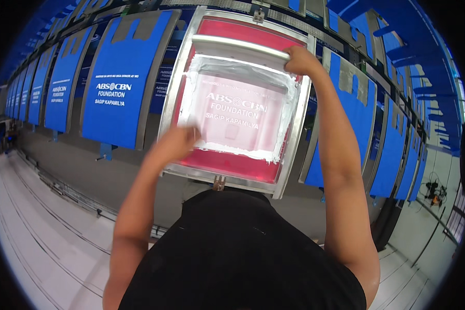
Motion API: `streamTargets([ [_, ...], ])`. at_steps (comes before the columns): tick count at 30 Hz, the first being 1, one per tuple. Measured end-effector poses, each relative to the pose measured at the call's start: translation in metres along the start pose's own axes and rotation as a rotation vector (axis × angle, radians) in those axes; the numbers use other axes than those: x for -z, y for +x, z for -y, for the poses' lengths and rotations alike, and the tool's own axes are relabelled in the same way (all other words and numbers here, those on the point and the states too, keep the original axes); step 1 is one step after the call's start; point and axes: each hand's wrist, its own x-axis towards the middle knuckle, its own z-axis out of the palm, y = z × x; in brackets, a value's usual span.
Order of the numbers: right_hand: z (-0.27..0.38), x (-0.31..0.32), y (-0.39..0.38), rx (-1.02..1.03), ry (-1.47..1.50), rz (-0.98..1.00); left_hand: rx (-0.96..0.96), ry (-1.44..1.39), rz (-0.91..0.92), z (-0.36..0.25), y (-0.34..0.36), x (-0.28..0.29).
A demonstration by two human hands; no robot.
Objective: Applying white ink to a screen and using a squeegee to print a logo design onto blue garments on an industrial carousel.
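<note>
In front of me lies a silk-screen frame [294, 147] with a metal rim and a pink-red mesh. White ink [278, 144] borders the paler middle of the mesh, where white lettering shows. My right hand [301, 61] is closed round the right end of a long squeegee [237, 45], which lies across the far part of the screen. Over the frame's near left side is my left hand [176, 143], blurred by motion. Its fingers are too smeared to read, and nothing can be made out in them.
Blue bag-shaped fabric pieces with white print, such as this fabric piece [120, 67], lie on boards in a row to the left. More blue pieces [341, 119] line the right side. Metal clips [219, 183] sit at the frame's near and far edges. Pale floor [41, 227] shows lower left.
</note>
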Motion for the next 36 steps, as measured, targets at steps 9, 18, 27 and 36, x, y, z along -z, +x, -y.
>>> streamTargets([
  [9, 0.020, -0.018, 0.016, 0.017, -0.055, 0.193, 0.066, -0.782, 0.410, 0.076, -0.070, -0.207],
  [18, 0.091, -0.036, -0.061, -0.011, -0.078, -0.042, 0.010, -0.851, 0.460, 0.048, -0.088, -0.169],
  [27, 0.173, -0.150, -0.268, 0.098, -0.013, -0.308, 0.009, -0.816, 0.408, 0.053, -0.079, -0.182],
  [36, 0.103, -0.108, -0.249, 0.062, -0.037, -0.243, 0.196, -0.496, 0.264, 0.061, -0.070, -0.207],
])
